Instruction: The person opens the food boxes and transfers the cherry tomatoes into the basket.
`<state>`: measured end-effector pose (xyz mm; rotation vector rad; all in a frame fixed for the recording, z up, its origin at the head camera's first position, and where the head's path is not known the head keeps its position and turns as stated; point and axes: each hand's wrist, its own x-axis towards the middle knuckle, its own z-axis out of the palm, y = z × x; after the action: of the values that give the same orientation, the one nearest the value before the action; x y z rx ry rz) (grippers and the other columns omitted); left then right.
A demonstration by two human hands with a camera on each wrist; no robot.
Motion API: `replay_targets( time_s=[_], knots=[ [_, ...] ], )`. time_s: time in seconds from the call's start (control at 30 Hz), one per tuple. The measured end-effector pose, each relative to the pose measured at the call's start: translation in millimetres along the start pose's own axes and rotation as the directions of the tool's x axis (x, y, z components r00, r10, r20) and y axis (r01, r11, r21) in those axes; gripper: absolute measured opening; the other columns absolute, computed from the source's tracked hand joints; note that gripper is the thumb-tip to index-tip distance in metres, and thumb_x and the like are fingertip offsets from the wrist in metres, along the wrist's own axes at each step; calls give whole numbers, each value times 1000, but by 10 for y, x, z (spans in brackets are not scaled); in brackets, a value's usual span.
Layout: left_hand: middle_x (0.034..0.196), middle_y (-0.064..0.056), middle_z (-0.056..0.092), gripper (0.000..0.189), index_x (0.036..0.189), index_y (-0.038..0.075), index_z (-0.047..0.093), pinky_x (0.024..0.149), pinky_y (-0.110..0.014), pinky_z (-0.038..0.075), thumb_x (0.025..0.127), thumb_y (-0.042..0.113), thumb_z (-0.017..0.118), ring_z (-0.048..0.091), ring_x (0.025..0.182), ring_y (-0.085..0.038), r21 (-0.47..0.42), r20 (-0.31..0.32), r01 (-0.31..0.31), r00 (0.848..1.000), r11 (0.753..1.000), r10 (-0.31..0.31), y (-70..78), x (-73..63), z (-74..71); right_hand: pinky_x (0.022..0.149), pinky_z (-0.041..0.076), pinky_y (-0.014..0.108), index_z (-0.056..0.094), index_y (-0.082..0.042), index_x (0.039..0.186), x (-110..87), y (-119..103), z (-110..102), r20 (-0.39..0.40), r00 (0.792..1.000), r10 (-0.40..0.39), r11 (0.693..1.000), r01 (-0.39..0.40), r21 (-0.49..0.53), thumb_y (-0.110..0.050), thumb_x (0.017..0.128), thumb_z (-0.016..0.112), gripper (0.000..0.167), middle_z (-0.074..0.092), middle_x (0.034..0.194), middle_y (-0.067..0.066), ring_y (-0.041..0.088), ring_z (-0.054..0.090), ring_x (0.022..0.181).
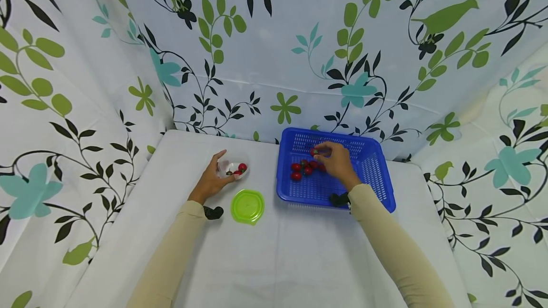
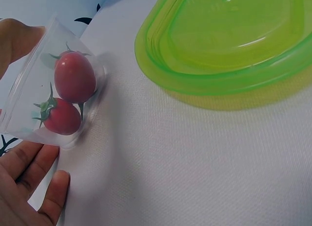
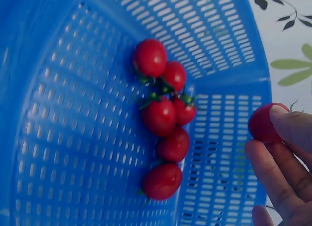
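Head view: green lid (image 1: 248, 206) near clear container (image 1: 233, 163), left of blue basket (image 1: 299, 191).

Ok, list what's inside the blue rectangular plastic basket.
The basket shows six red, rounded tomatoes; what lies directly beneath them is covered, so unseen. The right hand holds another tomato.

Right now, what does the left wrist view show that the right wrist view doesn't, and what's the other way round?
Only the left wrist view shows the green lid on the white table, and the left hand holding the clear container with tomatoes inside.

Only the right wrist view shows the inside of the blue basket, six tomatoes lying there, and the right hand pinching another tomato.

Both show red tomatoes and some leaf-patterned cloth.
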<state>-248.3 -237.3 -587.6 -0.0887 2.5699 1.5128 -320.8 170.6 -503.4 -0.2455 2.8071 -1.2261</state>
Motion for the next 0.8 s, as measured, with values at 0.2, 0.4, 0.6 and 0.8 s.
replay_targets(
  time_s=[0.2,0.4,0.6,0.8],
  knots=[
    [177,-19,19,103,170,31,16,128,-68,27,93,32,84,24,161,-49,-8,-3,1,1000,1000,-1,1,4,-2,88,65,48,75,-8,122,36,119,-45,49,999,17,1000,-17,-9,-9,97,76,25,76,126,13,33,75,112],
    [176,-20,21,104,170,34,15,129,-68,26,92,34,84,23,161,-49,-5,0,6,1000,1000,-6,-20,19,8,93,64,48,75,-8,124,78,235,-80,120,992,44,998,-38,-51,-8,97,76,27,76,128,15,33,74,113],
    [175,-20,23,104,170,32,16,129,-68,27,92,33,84,25,161,-48,-12,1,1,1000,1000,-1,-18,11,10,97,62,49,76,-7,122,102,292,-91,191,979,76,995,-60,-85,-6,96,76,27,75,128,17,34,73,112],
    [175,-19,24,105,170,34,16,129,-67,28,91,38,85,28,159,-47,-12,0,0,1000,1000,0,-33,16,8,102,59,53,77,-5,120,151,349,-55,248,966,77,995,-57,-88,-2,95,76,26,75,125,17,32,75,108]
  ],
)
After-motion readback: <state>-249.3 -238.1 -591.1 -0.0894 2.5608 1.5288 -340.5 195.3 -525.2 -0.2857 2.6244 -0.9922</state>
